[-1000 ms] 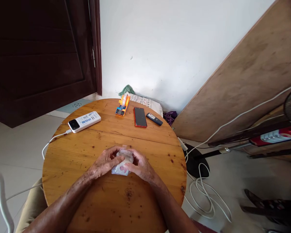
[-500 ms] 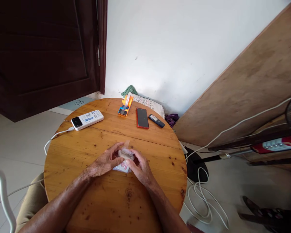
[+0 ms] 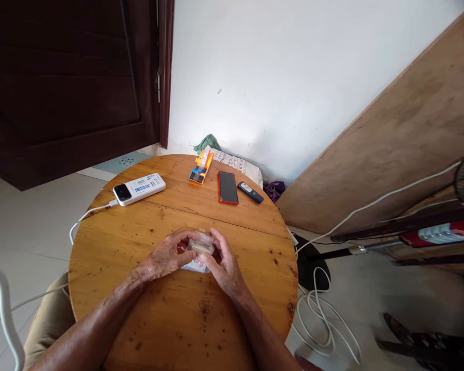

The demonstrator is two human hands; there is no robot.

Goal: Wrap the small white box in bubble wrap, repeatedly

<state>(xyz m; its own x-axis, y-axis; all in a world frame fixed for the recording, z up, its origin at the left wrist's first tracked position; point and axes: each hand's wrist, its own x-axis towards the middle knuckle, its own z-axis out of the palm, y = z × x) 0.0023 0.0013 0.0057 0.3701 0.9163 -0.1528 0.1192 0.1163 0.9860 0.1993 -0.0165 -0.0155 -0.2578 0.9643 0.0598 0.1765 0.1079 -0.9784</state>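
Between my two hands is a small whitish, clear-wrapped packet (image 3: 199,248) with faint pink print, low over the near middle of the table. My left hand (image 3: 166,257) grips its left side, thumb on the near face and fingers curled behind. On the right side, the thumb of my right hand (image 3: 223,265) presses the packet's near face, while its fingers reach up around the far edge. A strip of clear tape (image 3: 201,231) shows at the packet's top. Both hands partly hide the packet, so its exact kind is unclear.
On the round wooden table (image 3: 251,247) lie a white power bank (image 3: 141,188) with a cable, an orange tape dispenser (image 3: 201,166), a red-edged phone (image 3: 228,187) and a dark remote control (image 3: 250,192). A white cord (image 3: 320,314) coils on the floor at right.
The tape strip that stood up above the packet now lies lower, folded toward its top. My right fingers have lifted and straightened at the far edge. My left hand has barely moved.
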